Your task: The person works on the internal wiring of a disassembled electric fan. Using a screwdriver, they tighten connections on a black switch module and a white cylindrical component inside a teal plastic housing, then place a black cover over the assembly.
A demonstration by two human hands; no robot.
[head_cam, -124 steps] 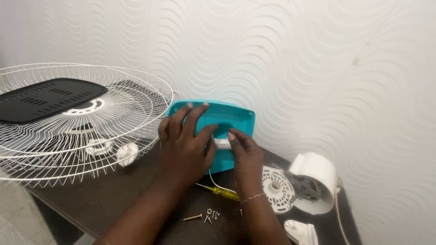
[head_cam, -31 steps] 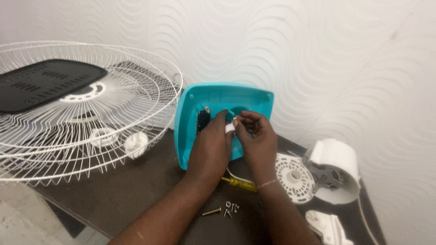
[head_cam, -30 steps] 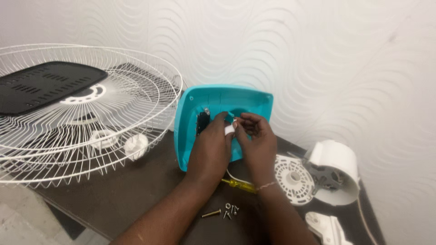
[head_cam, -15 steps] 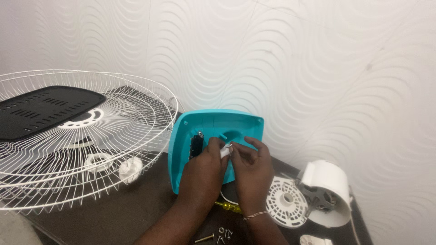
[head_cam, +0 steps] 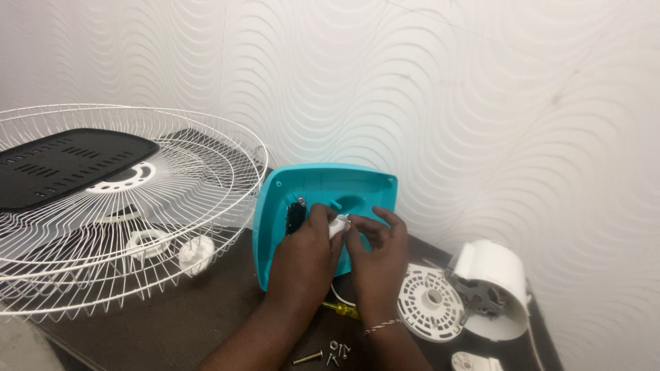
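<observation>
Over the teal cover (head_cam: pixel 357 189), our left hand (head_cam: pixel 306 251) and right hand (head_cam: pixel 377 255) pinch a white part (head_cam: pixel 337 225), fingers curled close.

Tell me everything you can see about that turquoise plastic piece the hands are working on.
The turquoise housing is a shallow, rounded-square shell of smooth plastic, tilted up on its lower edge on the dark table, hollow side toward the camera. A black part sits inside at its left. The left hand and right hand cover its middle, pinching a small white piece.
</observation>
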